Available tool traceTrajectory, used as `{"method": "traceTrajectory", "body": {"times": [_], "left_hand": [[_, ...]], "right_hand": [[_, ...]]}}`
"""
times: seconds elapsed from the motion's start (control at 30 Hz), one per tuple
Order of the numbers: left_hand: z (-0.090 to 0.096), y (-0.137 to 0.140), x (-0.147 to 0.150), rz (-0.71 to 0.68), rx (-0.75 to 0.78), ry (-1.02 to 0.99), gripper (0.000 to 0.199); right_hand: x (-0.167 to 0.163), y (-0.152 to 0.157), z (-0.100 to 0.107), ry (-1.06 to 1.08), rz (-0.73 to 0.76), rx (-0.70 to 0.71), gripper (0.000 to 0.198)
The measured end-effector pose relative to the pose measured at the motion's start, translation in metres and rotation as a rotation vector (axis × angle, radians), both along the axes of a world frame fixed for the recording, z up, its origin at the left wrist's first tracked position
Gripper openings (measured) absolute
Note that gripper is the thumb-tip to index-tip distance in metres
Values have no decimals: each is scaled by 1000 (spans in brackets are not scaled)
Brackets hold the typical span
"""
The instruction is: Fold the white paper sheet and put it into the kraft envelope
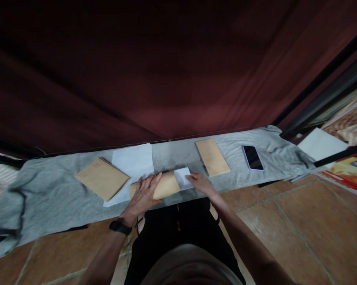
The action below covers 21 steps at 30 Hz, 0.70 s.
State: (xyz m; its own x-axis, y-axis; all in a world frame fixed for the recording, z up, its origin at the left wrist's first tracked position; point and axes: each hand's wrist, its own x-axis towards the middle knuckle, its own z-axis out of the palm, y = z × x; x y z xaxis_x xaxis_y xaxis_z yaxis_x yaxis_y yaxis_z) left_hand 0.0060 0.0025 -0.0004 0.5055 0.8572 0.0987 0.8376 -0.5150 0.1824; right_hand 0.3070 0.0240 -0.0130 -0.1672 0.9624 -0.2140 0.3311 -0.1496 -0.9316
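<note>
A brown envelope (167, 185) lies in front of me on the grey cloth, with a white paper (182, 177) partly inside it and sticking out of its right end. My left hand (144, 192) rests flat on the envelope's left part, fingers stretched out. With its fingers closed, my right hand (198, 182) pinches the outer edge of the white paper. How far the paper reaches into the envelope is hidden. To the left are white sheets (136, 160), partly covered by a stack of brown envelopes (102, 178).
Another brown envelope (213, 157) lies right of my hands, and a phone (252, 157) farther right. Grey cloth (56, 190) covers the narrow bench. A dark red curtain (172, 79) hangs behind it. A white sheet (322, 144) and a colourful package (349, 170) are at far right.
</note>
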Motion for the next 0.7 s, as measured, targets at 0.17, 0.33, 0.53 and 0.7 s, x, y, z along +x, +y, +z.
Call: {"method": "traceTrajectory", "body": {"times": [0.17,0.33,0.53,0.7], "left_hand": [[2,-1,15,-33,12,-5,110],[6,-2,21,-52,18,-5,108],[11,-1,21,-89,43,16,105],[16,0,20,-101,62,-2,102]], "right_hand": [[-39,-9,-13,33,-105,77,23],[-48,-11,-21,85,-132,-28,21],[-45,-17,-26,186,-164,-138,31],[-45,-19,-29,288,-226,-157,33]]}}
